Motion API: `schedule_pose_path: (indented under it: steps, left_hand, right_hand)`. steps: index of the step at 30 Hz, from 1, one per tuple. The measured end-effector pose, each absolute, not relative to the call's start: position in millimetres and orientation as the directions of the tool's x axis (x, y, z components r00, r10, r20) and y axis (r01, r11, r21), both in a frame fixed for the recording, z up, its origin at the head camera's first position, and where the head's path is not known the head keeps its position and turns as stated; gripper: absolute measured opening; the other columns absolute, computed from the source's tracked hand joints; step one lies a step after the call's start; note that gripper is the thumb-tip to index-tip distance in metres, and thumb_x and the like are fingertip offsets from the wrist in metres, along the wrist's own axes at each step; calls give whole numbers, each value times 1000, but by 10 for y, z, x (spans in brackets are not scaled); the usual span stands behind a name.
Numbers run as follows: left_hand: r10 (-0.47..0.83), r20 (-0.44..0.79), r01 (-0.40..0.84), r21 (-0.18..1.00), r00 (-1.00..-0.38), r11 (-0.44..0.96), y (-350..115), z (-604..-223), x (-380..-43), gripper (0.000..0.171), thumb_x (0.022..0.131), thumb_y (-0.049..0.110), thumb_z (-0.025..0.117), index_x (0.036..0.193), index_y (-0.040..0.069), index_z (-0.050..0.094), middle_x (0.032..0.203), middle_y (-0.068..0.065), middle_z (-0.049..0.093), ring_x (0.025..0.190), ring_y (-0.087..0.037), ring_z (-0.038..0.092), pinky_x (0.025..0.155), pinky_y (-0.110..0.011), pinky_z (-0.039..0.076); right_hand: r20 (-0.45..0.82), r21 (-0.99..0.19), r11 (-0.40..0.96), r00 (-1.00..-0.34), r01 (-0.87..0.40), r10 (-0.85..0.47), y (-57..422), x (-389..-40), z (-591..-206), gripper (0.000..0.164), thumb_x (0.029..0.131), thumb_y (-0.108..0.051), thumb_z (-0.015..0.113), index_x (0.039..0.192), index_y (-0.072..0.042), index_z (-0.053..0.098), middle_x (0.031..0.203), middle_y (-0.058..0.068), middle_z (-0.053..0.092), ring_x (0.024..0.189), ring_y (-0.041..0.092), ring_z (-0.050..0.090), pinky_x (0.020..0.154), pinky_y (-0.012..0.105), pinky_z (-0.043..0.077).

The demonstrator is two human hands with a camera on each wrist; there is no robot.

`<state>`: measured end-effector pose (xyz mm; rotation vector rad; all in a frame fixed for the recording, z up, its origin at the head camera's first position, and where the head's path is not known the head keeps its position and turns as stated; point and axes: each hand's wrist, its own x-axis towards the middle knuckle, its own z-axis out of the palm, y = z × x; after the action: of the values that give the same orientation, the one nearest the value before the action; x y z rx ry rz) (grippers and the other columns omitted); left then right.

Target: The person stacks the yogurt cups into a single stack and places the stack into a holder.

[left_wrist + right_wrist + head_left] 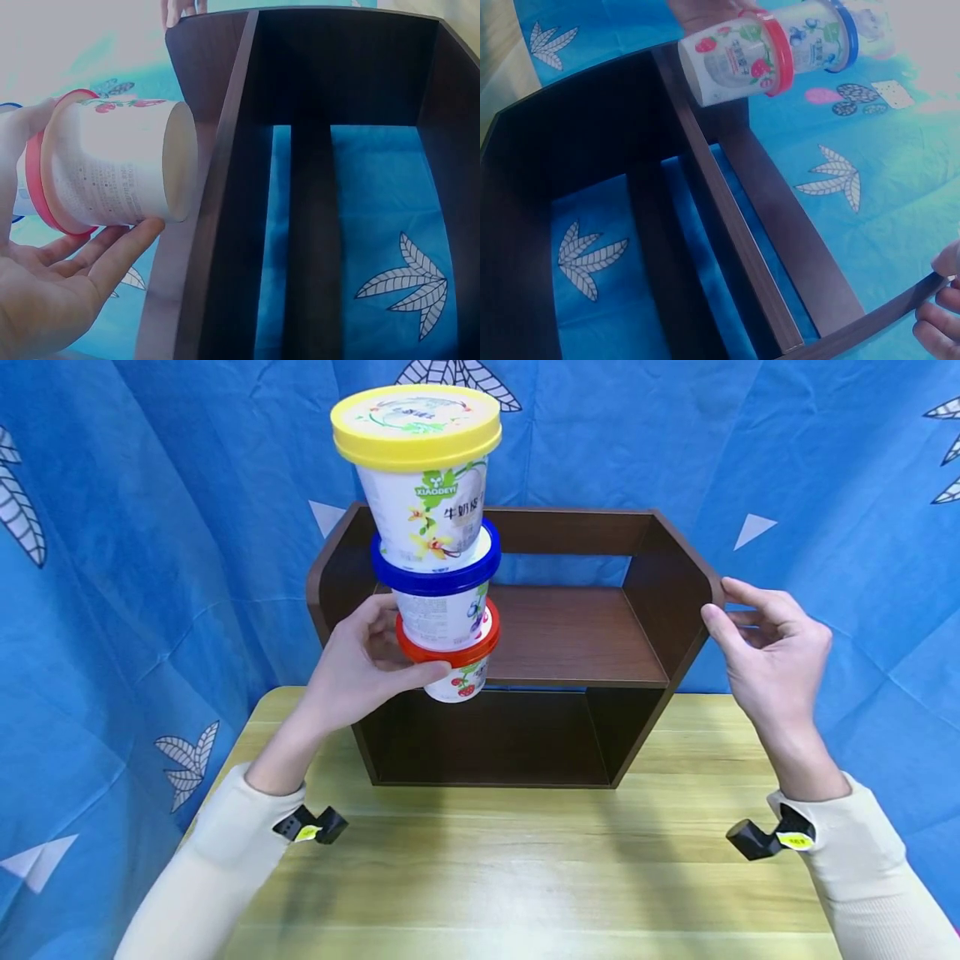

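Three paper tubs stand stacked in the air before a dark brown wooden shelf (570,631). At the bottom is the red-lidded tub (467,683) with strawberries printed on it. Above it comes the blue-lidded tub (429,620), and on top the yellow-lidded tub (417,518). My left hand (365,664) grips the red-lidded tub, thumb in front and fingers around its far side. In the left wrist view, that tub's base (181,161) is off the shelf board. My right hand (780,647) pinches the front edge of the shelf's right side panel between thumb and fingers.
The shelf has an upper board and a lower compartment, and stands on a light wooden table (495,868). Behind it hangs a blue cloth (847,468) with leaf prints. Both sleeves carry small black wrist cameras.
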<state>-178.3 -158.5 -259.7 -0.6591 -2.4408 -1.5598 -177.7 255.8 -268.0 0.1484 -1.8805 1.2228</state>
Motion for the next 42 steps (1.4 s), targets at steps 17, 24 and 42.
schedule_pose_path:
  steps: [17, 24, 42]
  left_hand:
    - [213, 431, 481, 785, -877, 390, -1529, -2679, -2081, 70, 89, 24, 86, 148, 10, 50, 138, -9, 67, 115, -24, 69, 100, -48, 62]
    - [190, 428, 467, 785, -884, 407, -1523, -2717, -2129, 72, 89, 28, 86, 149, 12, 49, 140, -9, 67, 116, -25, 69, 103, -49, 61]
    - [166, 374, 406, 784, -913, 469, -1479, -2680, -2227, 79, 88, 36, 86, 152, 14, 46, 144, -8, 64, 123, -26, 67, 104, -51, 61]
  right_hand:
    - [705, -695, 505, -623, -512, 338, 2553, -1767, -2667, 32, 90, -4, 81, 122, -8, 79, 100, -27, 72, 81, -9, 69, 75, 7, 55]
    - [699, -699, 507, -632, -505, 334, 2547, -1757, -2669, 33, 90, -5, 81, 123, -9, 79, 100, -27, 72, 81, -9, 69, 76, 8, 55]
    - [721, -681, 494, -612, -540, 325, 2525, -1762, -2687, 32, 91, -2, 80, 123, -7, 78, 101, -25, 72, 82, -9, 69, 77, 9, 54]
